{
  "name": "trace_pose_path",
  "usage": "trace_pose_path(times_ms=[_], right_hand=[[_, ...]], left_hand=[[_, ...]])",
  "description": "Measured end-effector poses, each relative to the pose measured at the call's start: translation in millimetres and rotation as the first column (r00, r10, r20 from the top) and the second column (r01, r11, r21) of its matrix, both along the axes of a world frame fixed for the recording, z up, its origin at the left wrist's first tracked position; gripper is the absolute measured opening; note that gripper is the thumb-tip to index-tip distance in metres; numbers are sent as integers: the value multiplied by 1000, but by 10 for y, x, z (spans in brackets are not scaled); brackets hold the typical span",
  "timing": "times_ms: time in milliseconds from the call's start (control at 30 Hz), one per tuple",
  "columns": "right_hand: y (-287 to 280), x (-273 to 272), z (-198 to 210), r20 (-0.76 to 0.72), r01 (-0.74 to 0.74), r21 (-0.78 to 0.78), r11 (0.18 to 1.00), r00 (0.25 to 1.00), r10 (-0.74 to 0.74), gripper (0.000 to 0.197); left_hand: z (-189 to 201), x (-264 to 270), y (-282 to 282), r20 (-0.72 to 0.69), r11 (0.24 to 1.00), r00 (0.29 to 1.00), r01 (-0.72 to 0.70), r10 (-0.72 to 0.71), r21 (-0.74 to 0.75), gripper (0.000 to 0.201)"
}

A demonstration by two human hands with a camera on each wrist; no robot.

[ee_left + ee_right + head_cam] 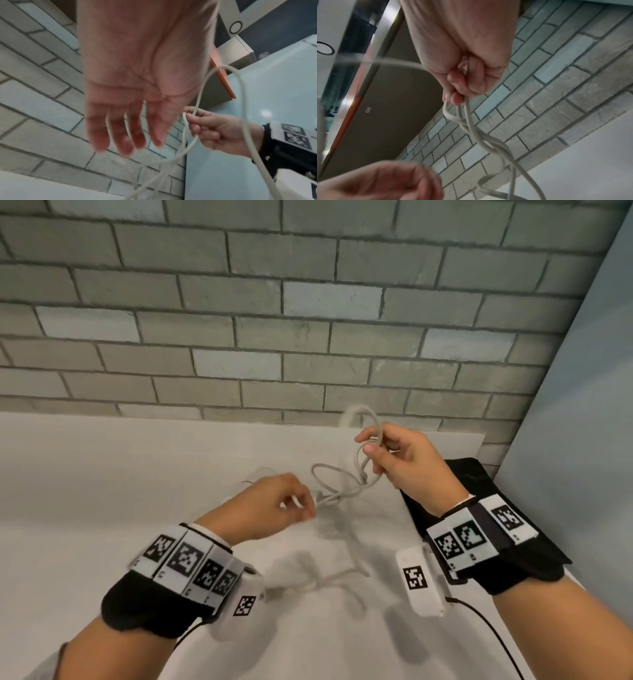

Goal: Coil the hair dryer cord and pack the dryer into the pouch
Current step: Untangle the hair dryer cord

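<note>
My right hand (pixel 368 444) is raised over the white table (pixel 120 508) and pinches several loops of the pale grey cord (pixel 337 498) between thumb and fingers. In the right wrist view the strands (pixel 481 139) hang twisted below that fist (pixel 462 94). My left hand (pixel 305 508) hovers lower left where the cord runs off. Its fingers (pixel 126 135) are nearly straight and blurred, with cord strands behind them. A pale blurred shape (pixel 298 566) on the table looks like the dryer. The black pouch (pixel 486 484) lies flat under my right wrist.
A grey brick wall (pixel 239 337) stands right behind the table. A blue-grey panel (pixel 582 405) closes off the right side. The pouch lies near the table's right edge. Bare white table surface stretches to the left of my hands.
</note>
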State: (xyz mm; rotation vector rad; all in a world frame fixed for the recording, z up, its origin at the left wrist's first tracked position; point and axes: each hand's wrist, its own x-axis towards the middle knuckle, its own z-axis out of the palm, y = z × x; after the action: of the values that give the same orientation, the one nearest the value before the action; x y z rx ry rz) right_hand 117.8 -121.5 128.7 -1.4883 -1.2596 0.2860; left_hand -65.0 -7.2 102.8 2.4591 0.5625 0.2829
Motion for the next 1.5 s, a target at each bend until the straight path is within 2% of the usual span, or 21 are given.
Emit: trace_pose_path(times_ms=[67, 133, 200, 267, 333, 433, 533, 600, 700, 767, 800, 833, 900, 933, 1000, 1066, 1133, 1266, 1400, 1466, 1500], right_hand=[[-7, -39, 43, -24, -43, 39, 998, 999, 44, 15], [-29, -65, 71, -77, -112, 80, 990, 990, 118, 21], [-50, -84, 75, -114, -193, 74, 978, 973, 201, 27], [-69, -92, 61, -88, -231, 29, 973, 969, 233, 35], [-108, -66, 54, -83, -258, 26, 966, 962, 259, 32], [-204, 47, 63, -160, -318, 14, 948, 935, 316, 23], [-283, 164, 23, -234, -335, 22, 942, 914, 330, 10], [-309, 262, -53, -269, -318, 52, 947, 909, 320, 8], [-351, 437, -171, -318, -273, 8, 962, 911, 261, 7], [-376, 519, -250, -306, -217, -79, 973, 934, 183, 6], [-384, 551, -304, -250, -157, -122, 980, 960, 123, 18], [-386, 577, -371, -158, -84, -168, 982, 986, 57, 31], [-375, 616, -516, 66, 65, -259, 964, 997, -49, 42], [-359, 628, -588, 149, 116, -305, 945, 986, -73, 41], [-307, 618, -669, 257, 160, -390, 907, 965, -59, 31], [-239, 528, -636, 279, 119, -468, 876, 960, 19, 18], [-168, 354, -530, 143, -10, -486, 874, 985, 91, 12], [-7, 63, -374, -92, -150, -395, 906, 988, 123, 26], [54, 15, -290, -345, -263, -257, 930, 924, 166, 20], [51, 68, -191, -456, -252, -145, 957, 875, 162, 19], [40, 99, -124, -452, -215, -99, 972, 880, 149, 20]], left_hand=[[19, 136, -20, 269, 990, 956, -135, 119, 43, 12], [50, 249, -48, 405, 994, 909, -106, 95, 6, 22], [70, 361, -99, 416, 1000, 909, -5, 2, 7, 27], [91, 432, -135, 440, 999, 897, 43, -31, -17, 8], [66, 454, -81, 481, 995, 877, 33, 14, -89, 22], [72, 409, -11, 532, 945, 841, 84, 103, -316, 9], [80, 344, 84, 548, 866, 796, 62, 256, -496, 10], [93, 288, 209, 543, 757, 724, 42, 426, -652, 19], [150, 172, 403, 467, 449, 610, 196, 640, -872, 27], [194, 98, 498, 422, 251, 539, 363, 729, -897, 30], [220, 66, 529, 413, 199, 510, 421, 754, -885, 31], [240, 41, 551, 417, 178, 483, 464, 770, -867, 31], [258, 15, 551, 453, 201, 456, 500, 766, -842, 31], [266, 18, 527, 488, 240, 459, 498, 742, -833, 31], [291, 65, 433, 575, 346, 498, 480, 649, -806, 31], [343, 130, 309, 645, 448, 550, 464, 531, -764, 31], [396, 192, 213, 683, 513, 593, 463, 426, -722, 31], [449, 280, 129, 706, 562, 625, 469, 334, -681, 29], [399, 224, 134, 685, 612, 668, 420, 292, -670, 26], [353, 177, 154, 635, 681, 724, 323, 270, -658, 25], [317, 166, 166, 604, 706, 749, 270, 272, -654, 25]])
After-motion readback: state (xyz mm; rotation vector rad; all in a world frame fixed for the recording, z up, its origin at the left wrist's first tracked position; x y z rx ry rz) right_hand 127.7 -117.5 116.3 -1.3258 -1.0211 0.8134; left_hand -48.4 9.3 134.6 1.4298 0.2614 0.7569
